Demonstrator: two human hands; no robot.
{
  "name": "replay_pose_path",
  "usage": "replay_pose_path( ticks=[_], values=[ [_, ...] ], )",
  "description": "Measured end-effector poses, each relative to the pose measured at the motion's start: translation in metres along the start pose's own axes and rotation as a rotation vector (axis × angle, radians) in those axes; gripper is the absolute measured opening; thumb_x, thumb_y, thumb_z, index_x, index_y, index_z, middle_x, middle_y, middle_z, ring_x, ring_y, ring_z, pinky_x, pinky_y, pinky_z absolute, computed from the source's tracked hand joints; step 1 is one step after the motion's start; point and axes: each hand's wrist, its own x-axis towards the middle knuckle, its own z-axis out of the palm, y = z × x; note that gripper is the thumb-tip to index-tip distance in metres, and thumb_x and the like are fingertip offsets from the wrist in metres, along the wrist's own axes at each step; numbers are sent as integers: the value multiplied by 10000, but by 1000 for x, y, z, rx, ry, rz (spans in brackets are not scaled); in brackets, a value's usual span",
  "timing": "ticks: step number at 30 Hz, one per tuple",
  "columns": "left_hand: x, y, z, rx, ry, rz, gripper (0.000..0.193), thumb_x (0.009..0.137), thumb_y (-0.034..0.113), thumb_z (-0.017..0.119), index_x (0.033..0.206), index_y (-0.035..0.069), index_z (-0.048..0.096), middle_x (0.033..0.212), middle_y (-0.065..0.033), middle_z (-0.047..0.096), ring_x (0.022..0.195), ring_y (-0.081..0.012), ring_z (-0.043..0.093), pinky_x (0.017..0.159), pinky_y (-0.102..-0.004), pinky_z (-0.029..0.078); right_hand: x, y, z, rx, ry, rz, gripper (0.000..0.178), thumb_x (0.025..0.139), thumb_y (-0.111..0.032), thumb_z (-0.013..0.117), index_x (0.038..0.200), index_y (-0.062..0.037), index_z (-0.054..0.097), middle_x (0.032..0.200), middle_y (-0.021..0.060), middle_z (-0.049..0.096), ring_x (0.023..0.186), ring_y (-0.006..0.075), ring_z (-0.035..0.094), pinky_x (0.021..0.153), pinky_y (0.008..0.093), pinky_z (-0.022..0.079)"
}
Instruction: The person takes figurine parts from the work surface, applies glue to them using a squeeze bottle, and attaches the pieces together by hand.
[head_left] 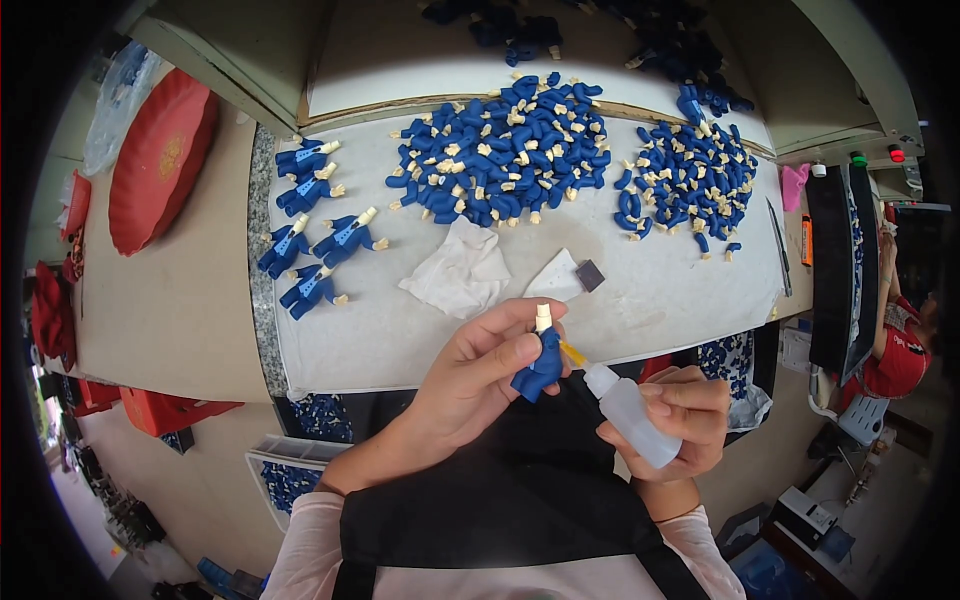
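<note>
My left hand [475, 365] pinches a small blue doll body [540, 370] with a cream neck, held upright over the near table edge. Closed around a translucent squeeze bottle [635, 415] is my right hand [685, 415]; the bottle's yellowish nozzle tip points at the side of the doll body, and I cannot tell whether it touches. Beyond my hands lie a crumpled white cloth [458, 270] and a white scrap with a small dark block [590, 275]. A large pile of blue doll arms [500, 150] with cream hands covers the far middle.
Several doll bodies with arms [345, 238] lie at the table's left. A second pile of arms [690, 180] is at the far right, near a thin dark tool [779, 248]. A red tray [165, 160] sits left; a co-worker in red [890, 350] is at the right.
</note>
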Motion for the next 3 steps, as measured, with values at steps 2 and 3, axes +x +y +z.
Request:
replay_pose_path(
  ticks=[2, 3],
  values=[
    [0, 0, 3, 59, 44, 23, 344, 815, 166, 534, 1123, 34, 456, 934, -67, 512, 788, -161, 546, 674, -269, 460, 0, 0, 0, -14, -6, -39, 424, 581, -138, 773, 873, -57, 478, 825, 77, 459, 600, 147, 490, 515, 259, 433],
    [-1, 0, 4, 119, 90, 48, 364, 801, 182, 551, 1122, 42, 451, 939, -91, 509, 770, -175, 544, 661, -279, 462, 0, 0, 0, -14, -6, -39, 424, 581, -138, 773, 873, -57, 478, 825, 77, 459, 600, 147, 490, 515, 259, 433]
  ],
)
